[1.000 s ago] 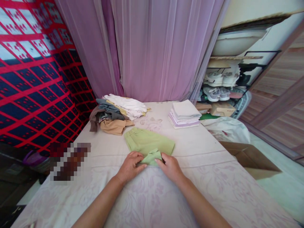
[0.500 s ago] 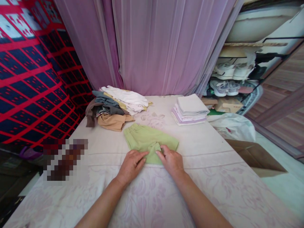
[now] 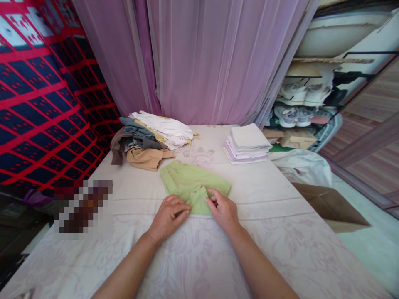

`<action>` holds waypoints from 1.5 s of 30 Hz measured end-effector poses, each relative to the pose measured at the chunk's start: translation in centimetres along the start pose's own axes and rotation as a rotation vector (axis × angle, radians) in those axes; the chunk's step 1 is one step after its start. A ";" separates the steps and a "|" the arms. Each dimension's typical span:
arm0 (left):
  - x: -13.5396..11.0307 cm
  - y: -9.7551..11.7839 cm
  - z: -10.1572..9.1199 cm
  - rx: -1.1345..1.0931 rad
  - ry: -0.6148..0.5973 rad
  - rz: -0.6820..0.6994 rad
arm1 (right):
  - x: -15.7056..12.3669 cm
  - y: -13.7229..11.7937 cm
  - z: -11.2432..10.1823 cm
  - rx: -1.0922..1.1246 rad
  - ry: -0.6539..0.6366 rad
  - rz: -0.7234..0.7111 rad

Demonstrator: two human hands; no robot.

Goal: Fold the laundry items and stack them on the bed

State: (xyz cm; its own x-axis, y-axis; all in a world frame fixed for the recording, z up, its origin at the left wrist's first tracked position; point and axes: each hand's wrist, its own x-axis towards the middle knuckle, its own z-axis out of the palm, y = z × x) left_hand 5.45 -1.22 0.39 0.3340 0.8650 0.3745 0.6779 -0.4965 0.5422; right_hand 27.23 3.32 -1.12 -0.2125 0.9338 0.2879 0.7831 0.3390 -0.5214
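Note:
A pair of light green shorts point(image 3: 195, 176) lies spread on the bed, its gathered waistband pointing to the far left and a rumpled fold at its near edge. My left hand point(image 3: 170, 214) rests at the near left edge, thumb and forefinger pinched together on the cloth. On the other side of the fold, my right hand point(image 3: 222, 209) has its fingers curled and its thumb close to the forefinger, gripping the fabric. The fingertips of both hands partly cover the near hem.
A loose heap of clothes point(image 3: 146, 141) lies at the far left of the bed point(image 3: 193, 257). Neatly folded cloths point(image 3: 249, 143) are stacked at the far right. Beyond the right edge stand an open cardboard box point(image 3: 330, 203) and a shoe rack point(image 3: 299, 93). Purple curtains point(image 3: 199, 62) hang behind.
My left hand has shifted slightly left and toward me, its thumb and forefinger drawing closer together. The right hand stays almost in place. The shorts keep their shape.

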 end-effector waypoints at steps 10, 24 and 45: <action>-0.2 -0.4 0.0 0.055 -0.031 0.011 | 0.1 0.0 0.1 0.031 0.047 -0.047; -0.2 0.0 0.1 0.148 -0.051 0.015 | 0.3 -0.3 -0.4 -0.015 -0.050 -0.056; 2.4 3.9 2.9 0.366 -0.289 -0.146 | 2.1 6.4 -2.2 0.361 0.206 -0.097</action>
State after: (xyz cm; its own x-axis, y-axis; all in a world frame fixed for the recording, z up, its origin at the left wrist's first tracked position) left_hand 10.79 -0.94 1.24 0.3509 0.9344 0.0616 0.8999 -0.3547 0.2538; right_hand 33.05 7.23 -2.11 -0.1255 0.8656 0.4848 0.5021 0.4769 -0.7214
